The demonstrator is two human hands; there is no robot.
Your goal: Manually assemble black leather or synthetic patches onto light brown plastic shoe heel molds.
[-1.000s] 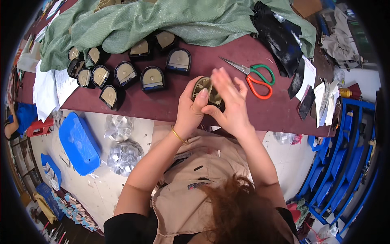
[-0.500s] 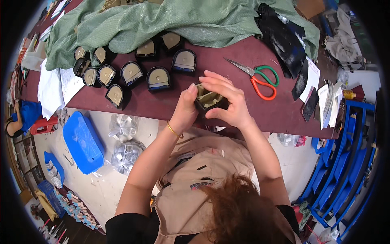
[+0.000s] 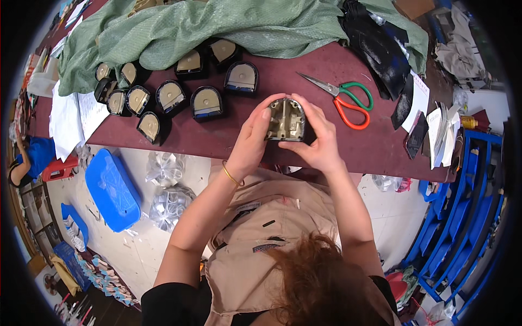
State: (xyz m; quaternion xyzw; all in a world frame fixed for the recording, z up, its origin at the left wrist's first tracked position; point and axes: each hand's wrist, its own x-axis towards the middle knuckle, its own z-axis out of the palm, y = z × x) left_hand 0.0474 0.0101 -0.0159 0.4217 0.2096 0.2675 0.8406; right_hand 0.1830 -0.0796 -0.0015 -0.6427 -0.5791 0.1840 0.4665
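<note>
Above the maroon table [image 3: 391,149], near the edge, held the hollow block [image 3: 287,120] between left hand [image 3: 252,138] and right hand [image 3: 322,138], curled round its sides; probably risked a drop through loosened grip.

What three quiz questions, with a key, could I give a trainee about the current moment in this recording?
1. Multiple choice: what do the left hand and right hand hold?
a) a blue tray
b) a D-shaped piece, hollow side showing
c) a sheet of paper

2. True or false: both handles of the scissors are the same colour.

3. Short answer: which wrist wears the gold bangle?

Key:
1. b
2. False: the scissors have one green and one red handle.
3. The left wrist.
</note>
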